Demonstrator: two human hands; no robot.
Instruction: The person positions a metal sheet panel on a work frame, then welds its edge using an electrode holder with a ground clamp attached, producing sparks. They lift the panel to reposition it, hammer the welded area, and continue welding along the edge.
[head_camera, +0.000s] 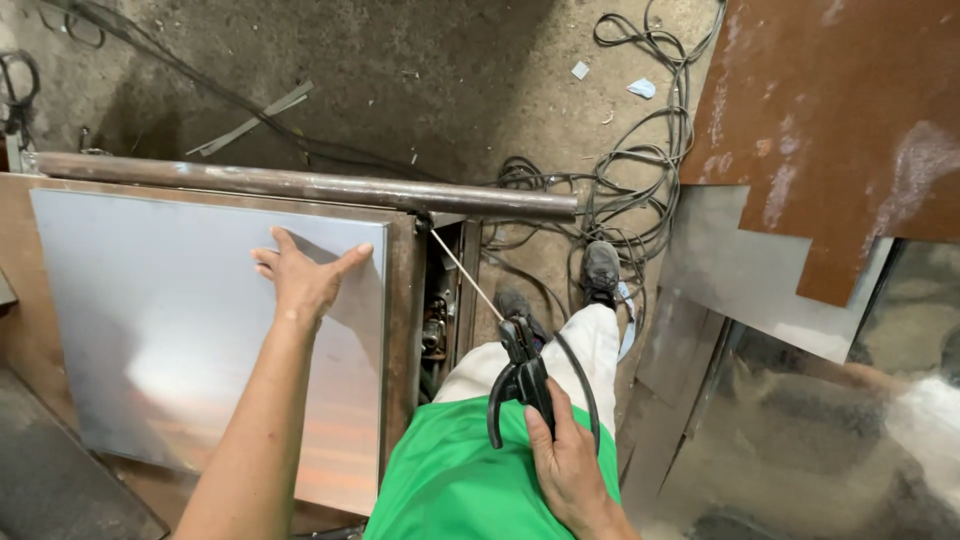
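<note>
Shiny metal sheet (190, 330) lay flat inside a rusty brown frame (405, 300), on the left side of the head view. It was grey and smooth, and light bounced off it.

The left hand (300, 278) lay flat on the sheet near its top right corner. Its fingers were spread wide open, and the palm pressed down. It gripped nothing.

The right hand (568, 462) was low in the view, just in front of the green shirt (450, 480). It was closed around the black handle of a welding holder (522, 375). A thin rod (466, 274) stuck out of the holder's tip. The rod pointed up and left, and its far end sat at the top right corner of the frame, close to the long rusty pipe (300, 184) that ran along the top of the frame. A black cable (585, 385) curved away from the holder.

White trousers (590, 345) and dark shoes (601, 270) showed below the pipe. Many black wires (640, 160) lay tangled on the dirty floor (400, 70). A big rusty plate (830, 120) and more shiny sheets (800, 440) leaned on the right side.
</note>
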